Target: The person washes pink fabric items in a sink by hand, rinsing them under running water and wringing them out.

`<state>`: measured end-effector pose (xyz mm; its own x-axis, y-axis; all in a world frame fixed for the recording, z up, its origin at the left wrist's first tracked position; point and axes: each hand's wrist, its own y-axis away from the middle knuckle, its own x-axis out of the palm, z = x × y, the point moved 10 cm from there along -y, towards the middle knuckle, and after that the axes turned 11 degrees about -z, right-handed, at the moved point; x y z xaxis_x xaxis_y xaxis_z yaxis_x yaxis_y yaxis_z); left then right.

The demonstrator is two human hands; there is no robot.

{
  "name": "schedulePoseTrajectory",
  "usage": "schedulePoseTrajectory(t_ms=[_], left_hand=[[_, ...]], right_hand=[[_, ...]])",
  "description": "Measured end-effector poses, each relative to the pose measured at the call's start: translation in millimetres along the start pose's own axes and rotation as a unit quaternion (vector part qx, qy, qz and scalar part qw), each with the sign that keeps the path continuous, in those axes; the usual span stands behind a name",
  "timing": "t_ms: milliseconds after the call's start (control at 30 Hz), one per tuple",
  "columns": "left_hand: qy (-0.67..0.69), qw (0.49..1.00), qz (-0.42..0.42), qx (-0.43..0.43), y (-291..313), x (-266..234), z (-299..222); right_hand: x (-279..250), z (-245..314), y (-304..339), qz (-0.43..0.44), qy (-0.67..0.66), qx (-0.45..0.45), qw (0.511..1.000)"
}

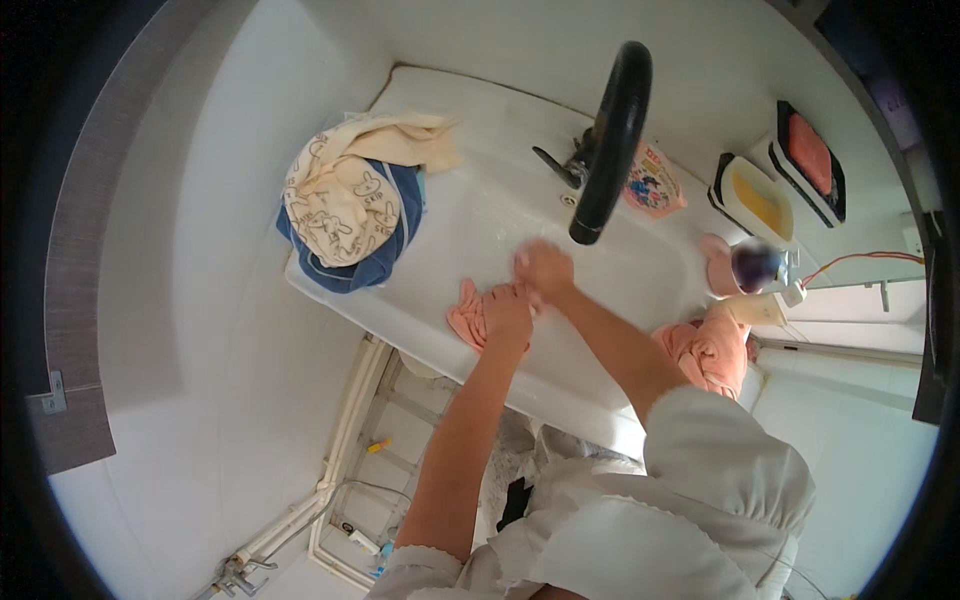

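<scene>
Over the white sink basin (640, 265), my two hands are close together. My left hand (507, 315) is closed on a crumpled pink cloth (466, 318), part of which bunches out on its left side. Just beyond it, my right hand (547, 270) is curled in a fist and blurred by motion. Pink shows between the hands and at the right fist, which seems to grip the same cloth; its fingertips are hidden. The black curved faucet (618, 130) arches above and to the right of my hands.
Cream printed fabric (345, 205) and blue fabric (375, 270) lie piled on the sink's left end. At the right are a pink towel (712, 350), a cream tube (755, 310), a printed pouch (655, 182), a yellow soap bar (757, 197) and a pink sponge-like block (810, 152).
</scene>
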<state>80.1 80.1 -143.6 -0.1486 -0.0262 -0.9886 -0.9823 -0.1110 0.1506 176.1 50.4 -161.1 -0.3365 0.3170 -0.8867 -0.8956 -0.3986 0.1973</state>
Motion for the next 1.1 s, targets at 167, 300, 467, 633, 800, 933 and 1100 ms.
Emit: schedulePoseTrajectory(t_ms=[167,300,467,633,800,933,1100], left_hand=[[0.031,0.998,-0.031,0.049,-12.5,-21.8,-29.5],[0.044,0.999,0.000,0.008,-11.0,-9.7,-25.7],[0.046,0.999,0.000,0.016,-7.1,-5.9,-23.8],[0.061,0.989,-0.120,0.064,4.2,-37.0,-36.6],[0.001,1.000,0.016,0.021,0.6,-7.5,-23.5],[-0.036,0.998,0.042,0.003,-1.8,-1.5,-25.2],[-0.071,0.997,0.031,-0.006,2.9,-3.5,-22.6]], right_hand=[[-21.7,-35.3,-19.1,-0.101,0.042,-0.042,0.993],[-33.0,-19.9,-17.1,-0.169,0.071,0.012,0.983],[-27.7,-11.1,-11.6,-0.096,0.035,-0.073,0.992],[-47.2,-36.5,-16.9,-0.182,-0.039,-0.004,0.983],[-109.2,-26.3,46.7,-0.290,-0.075,-0.145,0.943],[-94.1,-19.7,72.4,-0.249,-0.006,-0.236,0.939],[-28.6,-12.9,42.9,-0.239,0.000,-0.230,0.943]])
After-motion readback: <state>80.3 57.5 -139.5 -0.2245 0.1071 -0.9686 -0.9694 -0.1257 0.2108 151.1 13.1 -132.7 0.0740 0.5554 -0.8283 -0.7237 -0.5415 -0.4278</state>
